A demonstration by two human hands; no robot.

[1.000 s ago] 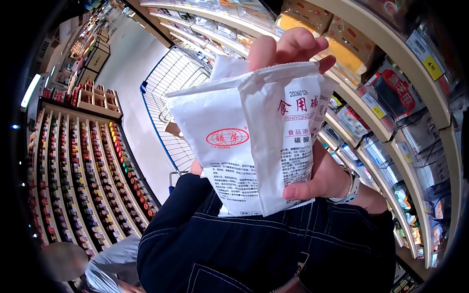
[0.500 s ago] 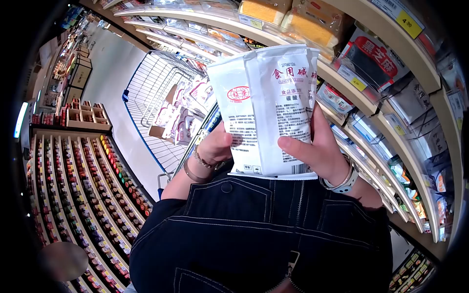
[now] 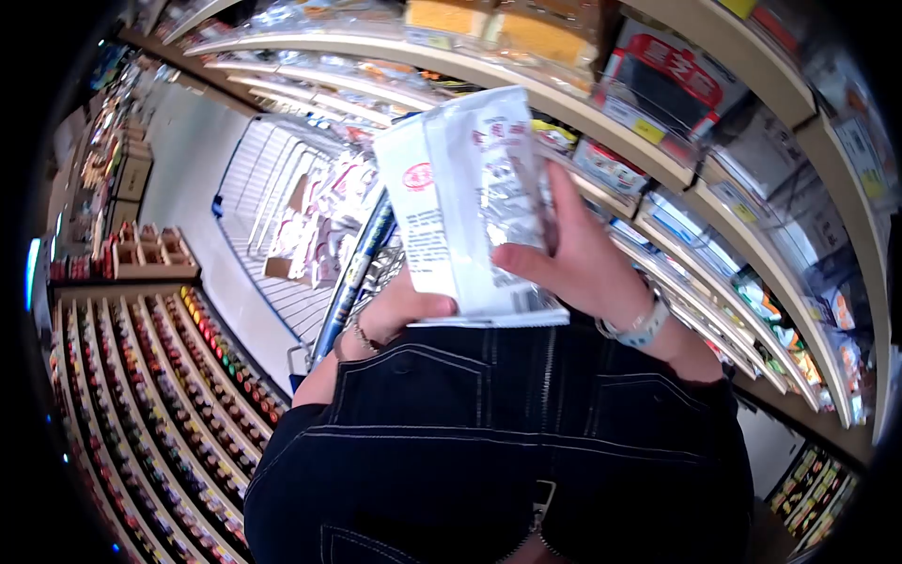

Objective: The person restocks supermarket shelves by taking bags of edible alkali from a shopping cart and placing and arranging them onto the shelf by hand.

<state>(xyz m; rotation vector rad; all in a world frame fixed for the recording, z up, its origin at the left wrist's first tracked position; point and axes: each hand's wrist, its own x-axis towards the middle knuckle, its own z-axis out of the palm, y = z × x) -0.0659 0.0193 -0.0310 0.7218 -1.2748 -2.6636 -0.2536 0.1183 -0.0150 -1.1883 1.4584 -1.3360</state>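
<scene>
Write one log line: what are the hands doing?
left hand: holds white packets low | right hand: grips their side | behind: shopping cart, shelves

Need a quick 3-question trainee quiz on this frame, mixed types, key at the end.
1. True or false: both hands grip the white packets.
2. Where is the right hand's thumb? A) across the packets' front B) on the cart C) on the shelf
3. Fill in: the left hand holds the packets at their ____ edge.

Key: 1 true; 2 A; 3 lower
</scene>
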